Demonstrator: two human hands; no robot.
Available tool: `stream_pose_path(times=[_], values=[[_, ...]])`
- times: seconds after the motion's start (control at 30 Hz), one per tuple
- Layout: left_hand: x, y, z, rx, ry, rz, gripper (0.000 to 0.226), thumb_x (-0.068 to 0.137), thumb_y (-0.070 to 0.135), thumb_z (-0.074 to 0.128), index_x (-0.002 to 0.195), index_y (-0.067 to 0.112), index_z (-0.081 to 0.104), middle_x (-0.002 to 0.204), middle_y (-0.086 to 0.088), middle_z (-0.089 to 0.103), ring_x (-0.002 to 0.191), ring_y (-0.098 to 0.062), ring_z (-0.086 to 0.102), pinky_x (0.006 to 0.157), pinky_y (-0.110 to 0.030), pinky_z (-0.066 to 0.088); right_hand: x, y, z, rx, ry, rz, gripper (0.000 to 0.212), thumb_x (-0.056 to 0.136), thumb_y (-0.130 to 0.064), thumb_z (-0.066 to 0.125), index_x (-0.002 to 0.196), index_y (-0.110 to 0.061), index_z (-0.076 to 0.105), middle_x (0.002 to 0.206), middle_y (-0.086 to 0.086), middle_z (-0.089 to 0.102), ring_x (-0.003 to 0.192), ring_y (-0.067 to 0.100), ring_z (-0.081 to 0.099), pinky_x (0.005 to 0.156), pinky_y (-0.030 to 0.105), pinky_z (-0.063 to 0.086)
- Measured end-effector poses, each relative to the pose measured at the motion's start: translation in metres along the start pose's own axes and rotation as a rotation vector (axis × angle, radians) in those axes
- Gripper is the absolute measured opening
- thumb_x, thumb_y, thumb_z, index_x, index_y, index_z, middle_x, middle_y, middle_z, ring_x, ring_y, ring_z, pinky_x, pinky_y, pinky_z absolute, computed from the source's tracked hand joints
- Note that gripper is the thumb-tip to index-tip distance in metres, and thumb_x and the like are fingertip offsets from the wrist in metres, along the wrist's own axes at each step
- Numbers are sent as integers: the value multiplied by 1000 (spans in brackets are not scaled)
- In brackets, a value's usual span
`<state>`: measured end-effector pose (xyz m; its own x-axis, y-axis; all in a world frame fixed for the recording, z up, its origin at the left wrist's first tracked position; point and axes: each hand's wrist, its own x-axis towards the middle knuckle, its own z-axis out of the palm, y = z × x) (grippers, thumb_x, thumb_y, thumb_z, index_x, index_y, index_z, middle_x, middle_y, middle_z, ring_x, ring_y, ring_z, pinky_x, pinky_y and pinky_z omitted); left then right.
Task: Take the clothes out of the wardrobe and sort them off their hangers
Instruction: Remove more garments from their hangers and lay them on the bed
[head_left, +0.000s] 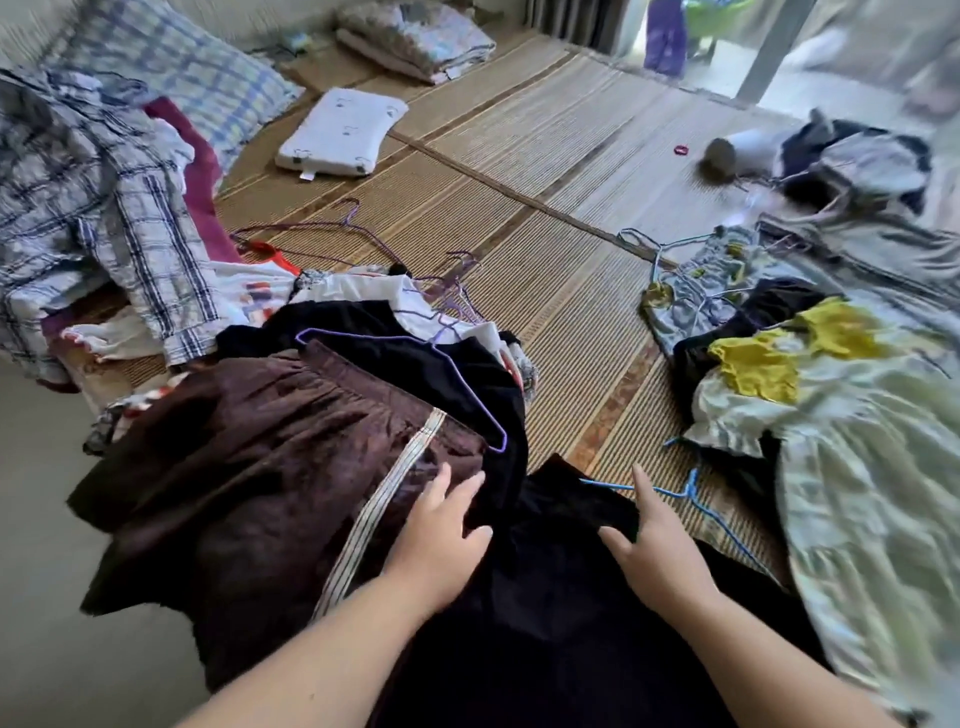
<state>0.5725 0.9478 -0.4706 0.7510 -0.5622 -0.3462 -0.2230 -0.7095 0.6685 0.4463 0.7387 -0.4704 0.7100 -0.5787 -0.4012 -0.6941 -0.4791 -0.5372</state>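
The black garment (545, 597) is touched by the left hand (436, 540) and right hand (660, 551), both grips spread, the right one just beside the blue hanger (692, 488).

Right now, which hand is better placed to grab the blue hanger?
Right: the right hand lies beside the blue hanger on the black garment; the left hand rests farther off, at the brown skirt.

White pillow (340, 132) and folded blankets (415, 41) on the woven mat (545, 130), red hair tie (681, 150) nearby.
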Motion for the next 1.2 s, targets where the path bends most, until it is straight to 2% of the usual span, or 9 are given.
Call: stream_pose_path(times=[0.33, 0.47, 0.53, 0.6, 0.67, 0.8, 0.93, 1.03, 1.2], values=[[1, 24, 136, 476, -379, 121, 69, 89, 43, 49, 146, 47, 11, 159, 4, -10, 146, -23, -10, 116, -44, 15, 1, 158, -18, -219, 22, 275, 84, 91, -42, 55, 151, -19, 1, 159, 2, 6, 146, 19, 10, 115, 40, 24], [6, 19, 163, 595, -424, 86, 71, 89, 43, 51, 146, 47, 9, 158, 5, -16, 146, -24, -13, 115, -46, 20, 28, 179, -26, -153, 20, 337, 70, 94, -43, 46, 150, -19, 12, 154, 5, 25, 140, 27, 24, 111, 49, 26], [6, 18, 170, 628, -409, 86, 71, 89, 42, 51, 146, 47, 8, 158, 6, -16, 146, -22, -11, 113, -44, 25, 35, 184, -31, -279, 10, 321, 47, 95, -40, 44, 139, -27, 34, 137, 5, 43, 128, 29, 38, 102, 50, 32], [6, 20, 167, 659, -430, 74, 71, 89, 42, 50, 146, 47, 7, 158, 6, -15, 146, -22, -9, 112, -41, 29, 34, 183, -38, -276, -2, 263, 11, 94, -28, 44, 100, -28, 53, 103, 2, 58, 105, 27, 52, 88, 41, 39], [5, 27, 161, 640, -459, 29, 70, 89, 43, 50, 146, 46, 10, 159, 7, -12, 147, -22, -7, 112, -42, 28, 26, 182, -43, -101, 24, 167, 15, 90, -16, 47, 79, -23, 52, 75, -2, 57, 76, 18, 56, 66, 29, 41], [0, 58, 143, 537, -270, 38, 70, 88, 42, 54, 148, 41, 17, 159, 5, -6, 146, -20, 0, 114, -42, 24, -12, 173, -68, 118, 39, 59, 22, 87, -14, 53, 74, -32, 55, 58, -6, 50, 46, 1, 44, 43, 16, 31], [-15, 109, 108, 531, 6, 140, 80, 86, 43, 57, 150, 36, 8, 158, 2, -15, 146, -20, -1, 114, -40, 22, -60, 156, -111, -18, -116, -95, 21, 87, -25, 57, 89, -46, 53, 74, -18, 58, 72, 0, 53, 62, 13, 39], [-28, 144, 72, 624, 57, 134, 85, 82, 50, 57, 149, 37, 6, 159, 0, -8, 145, -25, 1, 113, -45, 20, -96, 135, -152, -20, -77, -97, 21, 87, -28, 56, 96, -47, 51, 77, -16, 61, 72, 1, 53, 69, 21, 43], [-59, 206, -10, 614, 1, 56, 54, 84, 52, 55, 134, 42, 39, 158, 2, 10, 143, -29, 11, 112, -51, 24, -157, 77, -232, 46, -59, -154, 17, 91, -25, 55, 86, -40, 61, 85, -6, 67, 76, 9, 63, 69, 19, 48]])
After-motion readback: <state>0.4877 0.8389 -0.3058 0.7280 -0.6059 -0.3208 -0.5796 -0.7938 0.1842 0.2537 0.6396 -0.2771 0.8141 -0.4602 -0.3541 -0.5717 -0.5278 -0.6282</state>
